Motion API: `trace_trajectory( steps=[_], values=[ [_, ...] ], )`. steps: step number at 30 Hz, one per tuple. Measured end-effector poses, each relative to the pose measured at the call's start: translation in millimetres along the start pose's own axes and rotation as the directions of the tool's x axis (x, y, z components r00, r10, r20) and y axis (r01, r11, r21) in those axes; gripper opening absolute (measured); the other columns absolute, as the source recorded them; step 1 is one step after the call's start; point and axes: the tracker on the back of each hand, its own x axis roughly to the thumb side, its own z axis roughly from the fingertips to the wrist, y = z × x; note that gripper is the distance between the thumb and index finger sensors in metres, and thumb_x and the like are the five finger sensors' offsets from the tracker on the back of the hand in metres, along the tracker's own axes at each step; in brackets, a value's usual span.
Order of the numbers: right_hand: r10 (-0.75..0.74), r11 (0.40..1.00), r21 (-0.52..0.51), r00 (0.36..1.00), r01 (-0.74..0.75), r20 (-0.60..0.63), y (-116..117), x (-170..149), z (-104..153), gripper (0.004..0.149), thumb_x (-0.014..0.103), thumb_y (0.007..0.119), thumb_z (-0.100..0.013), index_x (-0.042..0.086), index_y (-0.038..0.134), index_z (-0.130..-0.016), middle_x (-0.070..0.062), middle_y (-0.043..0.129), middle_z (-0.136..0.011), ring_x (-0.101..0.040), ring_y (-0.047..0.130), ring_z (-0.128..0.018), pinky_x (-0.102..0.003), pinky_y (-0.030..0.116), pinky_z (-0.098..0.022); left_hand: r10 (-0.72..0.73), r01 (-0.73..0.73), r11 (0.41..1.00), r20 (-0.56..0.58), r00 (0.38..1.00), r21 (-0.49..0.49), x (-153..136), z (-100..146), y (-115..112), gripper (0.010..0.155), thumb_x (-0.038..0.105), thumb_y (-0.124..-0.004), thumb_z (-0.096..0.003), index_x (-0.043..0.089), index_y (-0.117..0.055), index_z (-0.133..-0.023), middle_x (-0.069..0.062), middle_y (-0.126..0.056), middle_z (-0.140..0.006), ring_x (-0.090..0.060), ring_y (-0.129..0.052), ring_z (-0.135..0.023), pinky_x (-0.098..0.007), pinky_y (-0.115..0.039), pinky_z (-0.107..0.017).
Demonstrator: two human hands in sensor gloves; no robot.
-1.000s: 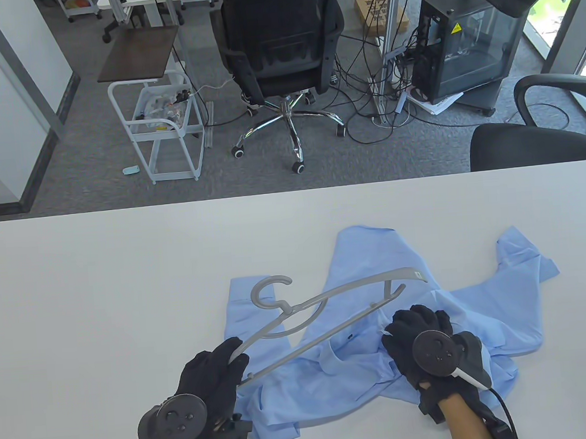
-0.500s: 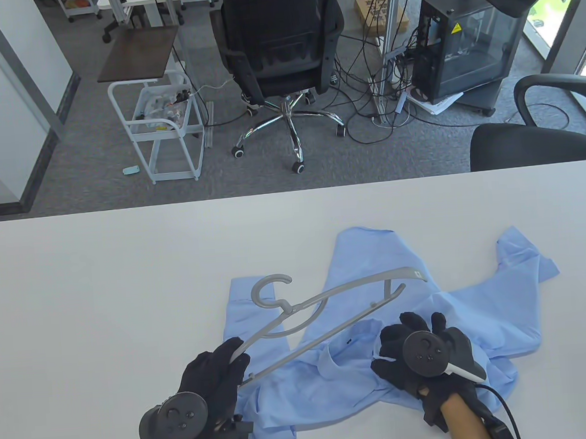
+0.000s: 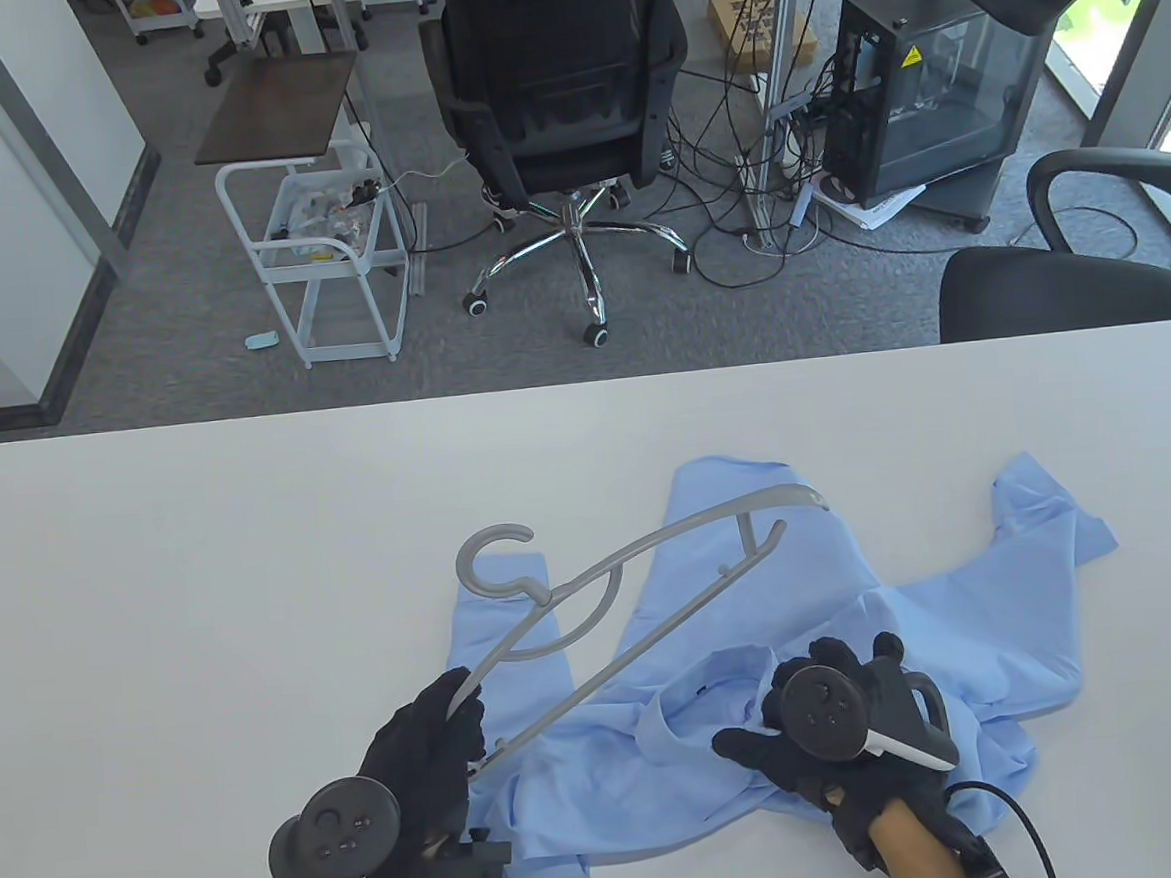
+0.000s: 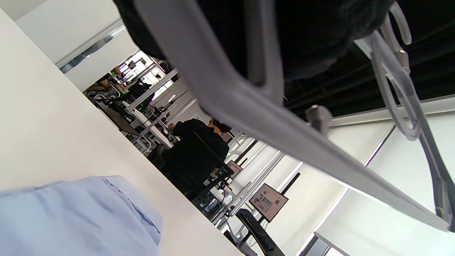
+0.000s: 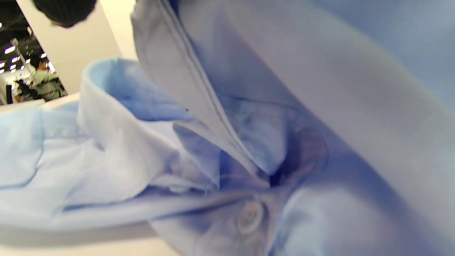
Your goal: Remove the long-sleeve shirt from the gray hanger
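Observation:
The light blue long-sleeve shirt lies crumpled on the white table. The gray hanger is out of the shirt and slants above it, hook toward the left. My left hand grips the hanger's near end and holds it off the table. The left wrist view shows the hanger close up over the shirt. My right hand holds the shirt by the collar area. The right wrist view is filled with the collar and a button.
Beyond the table's far edge stand a black office chair, a white cart and a black computer case. Another black chair stands at the far right corner.
My left hand has raised the hanger and swung it left and away, so the hook sits farther from the shirt. My right hand has slid left and nearer along the collar.

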Motion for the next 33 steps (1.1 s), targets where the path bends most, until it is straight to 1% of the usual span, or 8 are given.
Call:
trace_trajectory(
  steps=[2,7,10,12,13,15,23,33],
  values=[
    [0.025,0.995,-0.1,0.999,-0.027,-0.021,-5,2,4,0.071,0.071,0.067,-0.056,0.009,0.088,-0.081,-0.026,0.073,-0.105,-0.069,0.047,-0.101,-0.091,0.014,-0.052,0.011,-0.011,1.0,-0.015,1.0,0.01,-1,0,1,0.051,0.061,-0.065,-0.0476,0.037,-0.08,-0.09,0.022,-0.094,-0.052,-0.004,-0.108,-0.04,-0.045,-0.072,-0.071],
    [-0.045,0.958,-0.285,0.998,0.033,-0.035,-12,0,11,0.08,0.069,0.065,-0.058,0.005,0.072,-0.104,-0.03,0.065,-0.11,-0.07,0.046,-0.101,-0.091,0.016,-0.053,0.09,-0.091,0.996,-0.082,0.993,-0.005,-6,-1,1,0.051,0.06,-0.063,-0.0489,0.036,-0.077,-0.092,0.019,-0.095,-0.063,-0.003,-0.107,-0.043,-0.048,-0.069,-0.073],
    [-0.088,0.945,-0.317,0.996,0.077,-0.019,-11,-4,12,0.084,0.069,0.063,-0.059,0.007,0.058,-0.114,-0.031,0.057,-0.114,-0.07,0.044,-0.101,-0.091,0.017,-0.053,0.097,-0.097,0.995,-0.098,0.991,-0.003,-8,-2,1,0.05,0.058,-0.063,-0.0498,0.036,-0.076,-0.093,0.018,-0.094,-0.067,-0.003,-0.107,-0.044,-0.048,-0.069,-0.073],
    [-0.114,0.936,-0.335,0.994,0.107,0.001,-10,-7,12,0.09,0.071,0.061,-0.059,0.008,0.041,-0.12,-0.032,0.048,-0.117,-0.07,0.042,-0.102,-0.091,0.017,-0.054,0.096,-0.097,0.995,-0.105,0.99,-0.004,-8,-2,1,0.05,0.057,-0.063,-0.0504,0.034,-0.075,-0.094,0.017,-0.094,-0.069,-0.003,-0.107,-0.045,-0.048,-0.069,-0.072],
    [-0.131,0.929,-0.348,0.991,0.125,0.005,-10,-8,13,0.093,0.071,0.06,-0.059,0.009,0.03,-0.122,-0.032,0.042,-0.119,-0.071,0.041,-0.102,-0.091,0.017,-0.055,0.095,-0.096,0.995,-0.106,0.99,-0.005,-7,-2,1,0.05,0.055,-0.063,-0.0507,0.033,-0.074,-0.094,0.016,-0.094,-0.07,-0.003,-0.107,-0.045,-0.047,-0.07,-0.072],
    [-0.168,0.905,-0.393,0.986,0.163,0.021,-10,-10,15,0.094,0.071,0.059,-0.059,0.01,0.024,-0.122,-0.032,0.038,-0.12,-0.07,0.04,-0.102,-0.09,0.018,-0.056,0.093,-0.093,0.996,-0.118,0.989,0.0,-8,-2,0,0.05,0.053,-0.064,-0.0513,0.031,-0.073,-0.096,0.014,-0.093,-0.072,-0.001,-0.108,-0.044,-0.046,-0.072,-0.072],
    [-0.185,0.902,-0.392,0.982,0.181,0.027,-10,-11,15,0.092,0.07,0.059,-0.06,0.009,0.029,-0.122,-0.032,0.043,-0.119,-0.07,0.041,-0.102,-0.09,0.02,-0.057,0.088,-0.085,0.996,-0.196,0.977,0.027,-16,-3,0,0.052,0.048,-0.065,-0.0524,0.025,-0.069,-0.099,0.01,-0.091,-0.077,-0.002,-0.109,-0.046,-0.045,-0.073,-0.071],
    [-0.187,0.905,-0.385,0.982,0.18,0.019,-10,-11,14,0.089,0.068,0.06,-0.06,0.007,0.036,-0.121,-0.032,0.047,-0.117,-0.069,0.044,-0.102,-0.09,0.021,-0.057,0.066,-0.067,0.998,-0.304,0.95,0.005,-34,-8,-10,0.053,0.043,-0.067,-0.0534,0.022,-0.065,-0.103,0.007,-0.089,-0.083,-0.006,-0.108,-0.054,-0.047,-0.072,-0.071]
  ],
)
